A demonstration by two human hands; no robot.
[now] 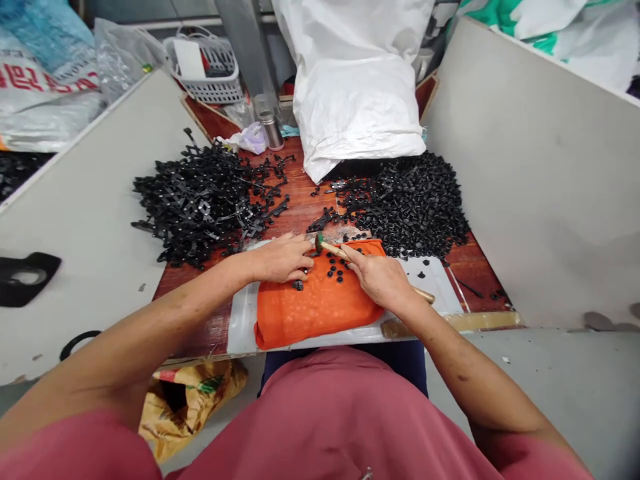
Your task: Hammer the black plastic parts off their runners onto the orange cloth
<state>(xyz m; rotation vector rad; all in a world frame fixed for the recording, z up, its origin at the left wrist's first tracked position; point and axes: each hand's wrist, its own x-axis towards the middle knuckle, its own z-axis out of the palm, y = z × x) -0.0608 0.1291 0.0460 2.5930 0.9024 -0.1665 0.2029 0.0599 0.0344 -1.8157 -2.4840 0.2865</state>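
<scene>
My right hand (381,277) is closed round the wooden handle of a small mallet (331,249), whose green head hovers over the top edge of an orange cloth (315,310). My left hand (283,259) rests on the cloth's upper left, fingers curled and pinched on something small I cannot make out. Several small black plastic pieces (336,268) lie scattered on the cloth between my hands. The cloth lies on a white board (243,320) on a red wooden table (300,210).
A heap of black plastic strips (200,200) lies at the left, a heap of small black parts (410,203) at the right. A white sack (355,87), metal flask (273,130) and basket (205,67) stand behind. Grey boards (530,167) wall both sides.
</scene>
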